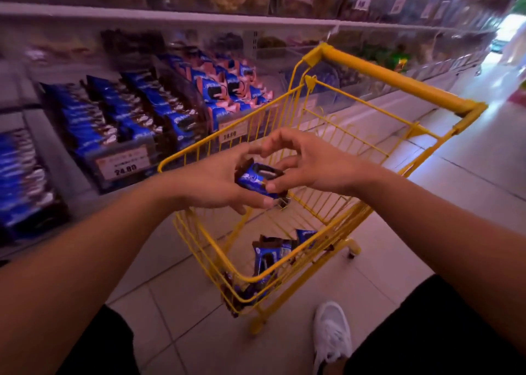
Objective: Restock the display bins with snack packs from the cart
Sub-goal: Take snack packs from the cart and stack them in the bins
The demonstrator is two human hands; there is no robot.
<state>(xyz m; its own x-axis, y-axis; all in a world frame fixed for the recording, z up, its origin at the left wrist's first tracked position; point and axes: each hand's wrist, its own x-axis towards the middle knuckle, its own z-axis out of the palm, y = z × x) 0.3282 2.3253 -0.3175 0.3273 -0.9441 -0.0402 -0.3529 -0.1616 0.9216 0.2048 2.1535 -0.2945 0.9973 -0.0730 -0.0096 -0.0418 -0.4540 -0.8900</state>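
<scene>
Step in hand: transfer. You have one snack pack lifted out of the yellow cart and carried above its open top, not yet at a bin. By my reading you are midway between pick and place, with both hands meeting on the one pack.

Left hand: curled under and behind the pack, thumb along its lower edge, gripping it. This hand appears to bear the weight.

Right hand: fingers spread and loosely bent, about half open. The thumb and a lower finger touch the pack's right end in a light pinch; the upper fingers stand clear of it.

Snack pack: blue wrapper with a dark biscuit printed on it, held roughly level between the two hands, over the cart's near half.

Stock left in cart: several like packs lying in a heap on the basket floor (the count is not readable).

Destination: display bins on the shelf to your left, filled in rows with blue packs; price tag on the front edge.

Next move calls for: choosing one hand to carry, swinging left past the cart rim, and matching the pack to the bin of its own kind (the neighbouring bin holds a pink-marked variety, so check the wrapper first).
</scene>
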